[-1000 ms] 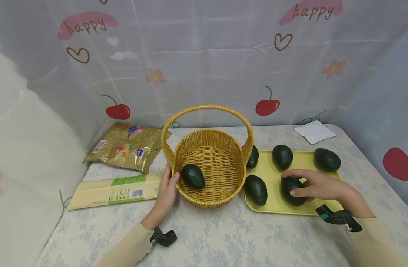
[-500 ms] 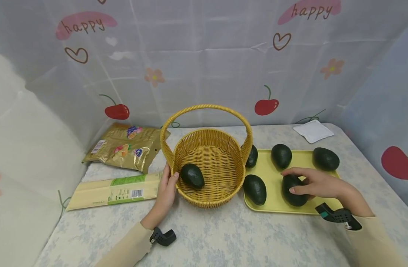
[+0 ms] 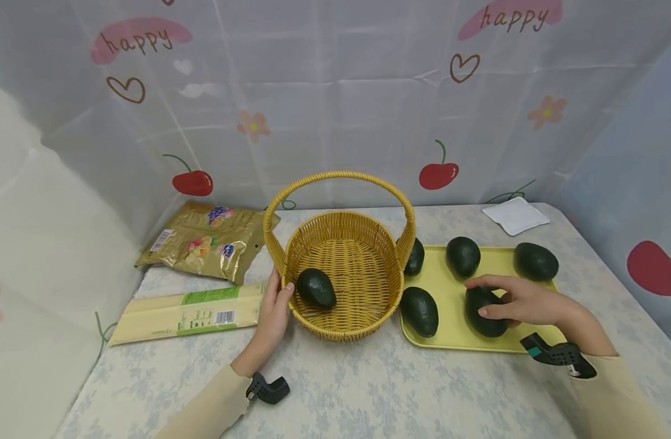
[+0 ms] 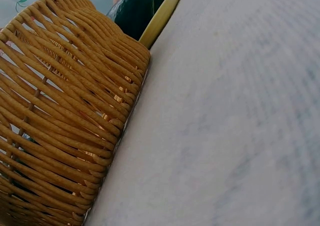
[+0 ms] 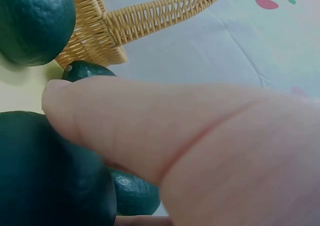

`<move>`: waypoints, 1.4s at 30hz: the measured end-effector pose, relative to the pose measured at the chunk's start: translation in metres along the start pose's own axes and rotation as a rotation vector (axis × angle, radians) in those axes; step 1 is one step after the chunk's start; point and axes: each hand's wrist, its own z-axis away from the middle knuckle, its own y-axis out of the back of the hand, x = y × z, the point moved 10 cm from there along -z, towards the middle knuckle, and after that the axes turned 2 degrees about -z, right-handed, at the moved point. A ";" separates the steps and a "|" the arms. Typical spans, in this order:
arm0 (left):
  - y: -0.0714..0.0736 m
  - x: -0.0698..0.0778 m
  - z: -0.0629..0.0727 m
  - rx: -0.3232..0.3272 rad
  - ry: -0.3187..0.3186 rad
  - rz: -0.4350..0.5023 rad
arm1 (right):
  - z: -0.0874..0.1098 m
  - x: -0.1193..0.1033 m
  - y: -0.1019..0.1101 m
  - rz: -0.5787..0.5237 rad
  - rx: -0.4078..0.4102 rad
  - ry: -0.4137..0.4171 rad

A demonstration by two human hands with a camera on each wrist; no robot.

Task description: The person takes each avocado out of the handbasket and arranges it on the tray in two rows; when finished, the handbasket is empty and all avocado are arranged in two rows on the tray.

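In the head view, my left hand (image 3: 273,313) holds the left side of a yellow wicker basket (image 3: 346,326), thumb at the rim and the other fingers hidden behind the wall. A dark green avocado (image 3: 315,288) lies inside the basket at its left. My right hand (image 3: 524,301) grips another avocado (image 3: 484,314) between thumb and fingers, low over the front of a yellow tray (image 3: 445,338). In the right wrist view, the thumb (image 5: 125,118) crosses in front of this gripped avocado (image 5: 45,171). Several more avocados, such as one (image 3: 420,312) at the front left, lie on the tray.
A gold foil bag (image 3: 209,241) and a long pale yellow packet with green bands (image 3: 198,314) lie left of the basket. A white folded cloth or pad (image 3: 515,216) is at the back right. The tall basket handle (image 3: 339,175) arches upward.
The right hand and its avocado have shifted very slightly to the right on the tray. The left hand and the basket stay in place.
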 end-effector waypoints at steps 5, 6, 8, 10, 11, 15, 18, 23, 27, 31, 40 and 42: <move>0.000 0.001 0.000 0.009 -0.005 0.001 | 0.000 0.001 -0.001 0.008 -0.003 0.009; 0.000 0.001 0.000 0.011 -0.003 0.000 | 0.000 0.001 -0.001 0.013 -0.002 0.008; 0.000 0.001 0.000 0.012 -0.001 -0.002 | 0.000 0.001 0.000 0.018 0.000 0.003; 0.000 0.001 0.000 0.010 0.003 0.001 | 0.000 0.001 0.000 0.018 -0.001 0.005; 0.000 0.001 0.000 0.009 0.002 0.002 | 0.000 0.001 0.000 0.019 -0.001 -0.001; 0.000 0.001 0.001 0.003 0.003 0.007 | -0.001 0.002 -0.001 0.015 -0.009 -0.007; 0.000 0.000 0.001 0.000 0.009 0.009 | -0.001 0.003 -0.002 0.013 -0.010 -0.018; -0.001 -0.001 0.001 -0.005 0.016 0.006 | -0.001 0.008 0.001 0.006 0.006 -0.051; 0.000 -0.001 0.001 -0.004 0.020 0.000 | 0.000 0.009 0.004 0.015 0.018 -0.063; 0.000 0.000 0.001 -0.003 0.024 0.001 | 0.001 0.008 0.007 0.033 0.035 -0.048; -0.001 0.001 0.002 -0.007 0.019 0.003 | 0.002 0.007 0.009 0.031 0.042 -0.043; -0.001 0.001 0.002 -0.005 0.018 0.000 | 0.002 0.006 0.009 0.033 0.045 -0.041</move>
